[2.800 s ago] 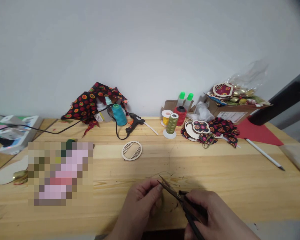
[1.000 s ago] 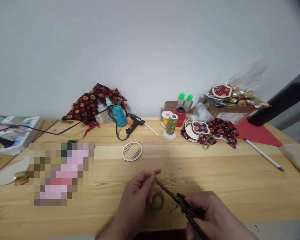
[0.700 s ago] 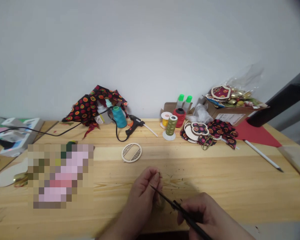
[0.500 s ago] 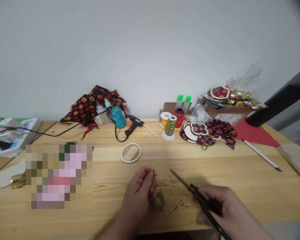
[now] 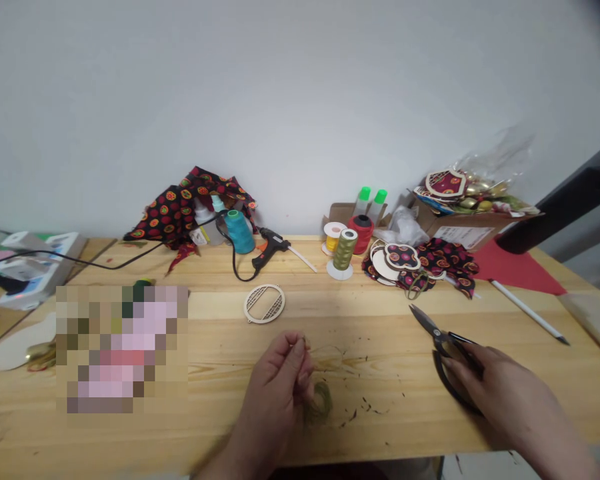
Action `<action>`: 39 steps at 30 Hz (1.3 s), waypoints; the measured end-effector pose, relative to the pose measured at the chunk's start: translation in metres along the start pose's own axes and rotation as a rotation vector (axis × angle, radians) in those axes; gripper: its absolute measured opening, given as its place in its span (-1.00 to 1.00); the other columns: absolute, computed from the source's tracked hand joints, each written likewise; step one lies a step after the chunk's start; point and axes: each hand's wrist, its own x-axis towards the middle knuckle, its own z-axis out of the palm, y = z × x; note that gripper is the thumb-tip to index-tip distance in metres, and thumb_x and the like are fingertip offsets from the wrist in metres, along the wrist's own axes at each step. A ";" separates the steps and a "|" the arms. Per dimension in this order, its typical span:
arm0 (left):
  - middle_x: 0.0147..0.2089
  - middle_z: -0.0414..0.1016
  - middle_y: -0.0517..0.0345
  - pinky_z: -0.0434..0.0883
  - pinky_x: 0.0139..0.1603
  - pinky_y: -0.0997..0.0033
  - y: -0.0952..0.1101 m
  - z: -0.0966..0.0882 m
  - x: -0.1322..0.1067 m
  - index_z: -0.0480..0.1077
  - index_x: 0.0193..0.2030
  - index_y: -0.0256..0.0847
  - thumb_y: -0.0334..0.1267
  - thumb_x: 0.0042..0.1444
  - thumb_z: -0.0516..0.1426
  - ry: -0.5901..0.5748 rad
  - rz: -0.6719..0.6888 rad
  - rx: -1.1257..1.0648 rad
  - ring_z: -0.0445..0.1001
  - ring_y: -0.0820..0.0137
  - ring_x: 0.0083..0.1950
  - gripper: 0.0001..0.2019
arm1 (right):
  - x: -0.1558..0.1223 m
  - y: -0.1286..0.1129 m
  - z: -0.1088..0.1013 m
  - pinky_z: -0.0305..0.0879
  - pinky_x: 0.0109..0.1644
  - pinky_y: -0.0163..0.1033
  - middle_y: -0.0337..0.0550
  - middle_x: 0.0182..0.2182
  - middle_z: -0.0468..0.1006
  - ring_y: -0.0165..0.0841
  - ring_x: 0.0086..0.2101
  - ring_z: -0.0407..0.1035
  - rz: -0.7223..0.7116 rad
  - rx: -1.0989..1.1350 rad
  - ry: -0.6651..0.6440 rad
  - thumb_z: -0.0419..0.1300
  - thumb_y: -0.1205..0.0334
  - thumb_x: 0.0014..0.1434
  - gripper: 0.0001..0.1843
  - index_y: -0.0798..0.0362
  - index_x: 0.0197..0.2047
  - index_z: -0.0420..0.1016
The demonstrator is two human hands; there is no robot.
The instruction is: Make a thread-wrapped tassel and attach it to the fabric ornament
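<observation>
My left hand (image 5: 283,373) is closed in a pinch on olive-green thread (image 5: 323,401), which hangs in a loose coil below the fingers. A thin strand trails to the right from the fingertips. On the right side of the table, my right hand (image 5: 500,380) has hold of black-handled scissors (image 5: 437,333), their blades pointing up and left, low over the wood. Just beyond my left hand lies an oval wooden frame (image 5: 249,305) with lattice sections. Dark scraps (image 5: 364,403) are scattered between my hands.
At the back stand a teal thread cone (image 5: 240,232), a glue gun (image 5: 270,253), an olive thread spool (image 5: 345,251) and a red spool (image 5: 364,233). Patterned fabric (image 5: 167,213) is heaped behind. A cardboard box (image 5: 463,233) and a white pencil (image 5: 527,311) lie right; a power strip (image 5: 55,270) left.
My right hand has moved to the right with the scissors, away from my left hand. The left hand keeps its pinch on the thread in nearly the same place.
</observation>
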 end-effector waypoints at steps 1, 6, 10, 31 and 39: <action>-0.66 0.15 0.42 -0.04 -0.64 0.63 0.000 0.000 0.000 0.28 -0.41 -0.22 -0.19 0.04 0.20 0.000 0.000 -0.002 -0.03 0.65 -0.64 -0.81 | 0.000 0.001 0.000 0.36 -0.43 -0.09 0.07 -0.38 0.59 -0.07 -0.44 0.49 -0.010 -0.029 -0.011 0.01 0.04 0.10 -0.62 0.12 -0.22 0.50; -0.66 0.14 0.41 -0.05 -0.64 0.62 0.000 -0.001 -0.002 0.29 -0.41 -0.22 -0.19 0.02 0.21 -0.014 -0.006 -0.030 -0.04 0.65 -0.64 -0.80 | 0.002 -0.010 -0.006 0.36 -0.26 0.07 0.07 -0.42 0.57 0.01 -0.34 0.45 -0.135 -0.123 0.017 0.01 0.09 0.13 -0.69 0.09 -0.34 0.48; -0.66 0.14 0.41 -0.04 -0.64 0.63 -0.001 -0.001 -0.002 0.30 -0.40 -0.22 -0.17 0.02 0.22 -0.013 -0.022 -0.033 -0.03 0.64 -0.64 -0.79 | -0.003 -0.053 -0.010 0.39 -0.13 -0.04 0.05 -0.18 0.55 -0.14 -0.19 0.44 -0.354 0.288 0.075 -0.05 0.15 0.22 -0.67 0.09 -0.12 0.45; -0.63 0.28 0.37 0.06 -0.69 0.68 -0.005 -0.004 0.002 0.36 -0.44 -0.25 -0.15 -0.26 0.37 0.003 -0.047 -0.155 0.10 0.69 -0.68 -0.67 | 0.009 -0.168 -0.031 0.27 -0.27 -0.38 -0.16 -0.38 0.57 -0.39 -0.37 0.42 -0.744 0.516 -0.442 0.05 0.49 0.12 -0.78 0.07 -0.33 0.49; -0.73 0.20 0.45 0.00 -0.70 0.68 0.008 0.003 -0.003 0.30 -0.44 -0.21 -0.05 -0.42 0.40 0.107 -0.007 -0.201 0.04 0.67 -0.71 -0.53 | 0.048 -0.169 -0.058 0.26 -0.34 -0.39 -0.24 -0.48 0.57 -0.44 -0.44 0.40 -0.745 0.603 -0.234 0.06 0.54 0.06 -0.73 0.07 -0.43 0.54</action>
